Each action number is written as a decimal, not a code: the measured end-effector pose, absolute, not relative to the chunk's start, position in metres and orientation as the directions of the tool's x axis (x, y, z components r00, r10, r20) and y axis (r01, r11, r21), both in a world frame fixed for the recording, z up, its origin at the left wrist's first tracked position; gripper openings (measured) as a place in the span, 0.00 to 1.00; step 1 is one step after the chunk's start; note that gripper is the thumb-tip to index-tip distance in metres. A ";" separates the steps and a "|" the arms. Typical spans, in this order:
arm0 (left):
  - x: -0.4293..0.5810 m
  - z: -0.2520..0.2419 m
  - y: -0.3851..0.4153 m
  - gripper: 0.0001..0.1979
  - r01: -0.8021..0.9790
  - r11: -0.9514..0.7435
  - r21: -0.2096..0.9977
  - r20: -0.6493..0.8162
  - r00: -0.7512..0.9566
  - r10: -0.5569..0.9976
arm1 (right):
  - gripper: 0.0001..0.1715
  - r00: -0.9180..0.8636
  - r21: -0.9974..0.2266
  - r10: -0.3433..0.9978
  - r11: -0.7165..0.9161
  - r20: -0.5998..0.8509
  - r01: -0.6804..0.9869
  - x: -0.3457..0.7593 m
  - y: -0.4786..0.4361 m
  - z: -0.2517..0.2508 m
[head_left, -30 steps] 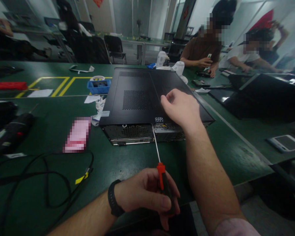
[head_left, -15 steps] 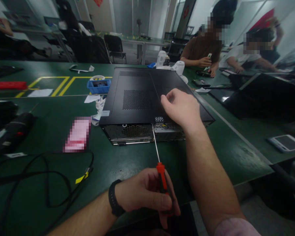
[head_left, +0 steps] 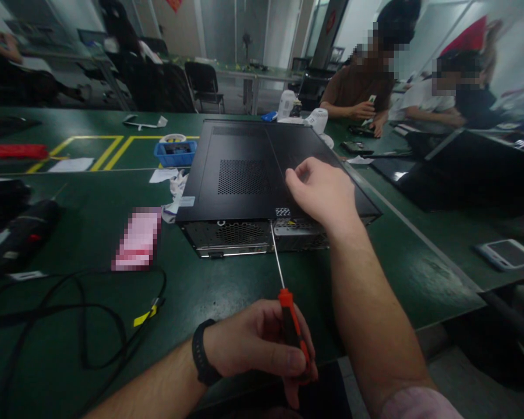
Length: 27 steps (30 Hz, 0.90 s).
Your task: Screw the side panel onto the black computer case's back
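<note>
A black computer case [head_left: 240, 142] lies flat on the green table, its rear panel facing me. My left hand [head_left: 266, 343] is closed around a screwdriver [head_left: 293, 326] with a red and black handle. The metal shaft slants up and away, and its tip meets the upper edge of the rear panel, near the middle. My right hand [head_left: 325, 189] rests on the right part of the case's top with its fingers curled in. Whether anything is inside those fingers is hidden.
Left of the case are a blue bin [head_left: 177, 152], crumpled white paper [head_left: 178, 186], a blurred-out pink item [head_left: 138, 238] and black cables [head_left: 82, 314]. A phone [head_left: 509, 254] and dark panels [head_left: 475, 169] lie to the right. A co-worker [head_left: 358, 87] sits across the table.
The screwdriver handle has turned a little in my left hand, and the fingers have shifted with it. My right hand and the case keep their places. A person at the far right has moved an arm.
</note>
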<state>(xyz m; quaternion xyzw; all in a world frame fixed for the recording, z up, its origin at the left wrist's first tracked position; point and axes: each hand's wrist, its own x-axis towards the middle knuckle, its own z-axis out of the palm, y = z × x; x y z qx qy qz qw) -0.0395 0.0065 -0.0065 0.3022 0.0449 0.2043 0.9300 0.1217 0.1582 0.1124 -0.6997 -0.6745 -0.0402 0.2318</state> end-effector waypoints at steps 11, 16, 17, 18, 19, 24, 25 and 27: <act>-0.038 -0.008 0.007 0.18 -0.355 0.747 0.561 0.044 0.915 0.402 | 0.20 0.094 -0.269 0.924 0.010 0.371 0.963 0.122 0.158 0.112; -0.041 -0.005 0.008 0.19 -0.312 0.754 0.579 0.005 0.925 0.379 | 0.20 0.088 -0.271 0.924 0.018 0.372 0.962 0.122 0.157 0.112; -0.041 -0.005 0.008 0.19 -0.308 0.755 0.579 0.002 0.927 0.376 | 0.20 0.090 -0.272 0.924 0.016 0.371 0.962 0.122 0.157 0.112; -0.041 -0.005 0.008 0.19 -0.305 0.756 0.579 0.001 0.928 0.374 | 0.20 0.092 -0.272 0.925 0.013 0.368 0.962 0.121 0.157 0.113; -0.042 -0.005 0.008 0.19 -0.306 0.756 0.579 0.002 0.928 0.374 | 0.20 0.095 -0.274 0.926 0.010 0.366 0.962 0.121 0.157 0.113; -0.041 -0.006 0.007 0.18 -0.309 0.765 0.565 -0.003 0.926 0.377 | 0.20 0.099 -0.271 0.927 0.004 0.363 0.963 0.121 0.157 0.112; -0.040 -0.006 0.007 0.18 -0.309 0.766 0.564 -0.005 0.926 0.376 | 0.20 0.098 -0.270 0.927 0.003 0.361 0.963 0.122 0.157 0.112; -0.040 -0.007 0.007 0.18 -0.310 0.764 0.565 -0.004 0.926 0.379 | 0.20 0.099 -0.270 0.930 0.001 0.355 0.963 0.122 0.156 0.113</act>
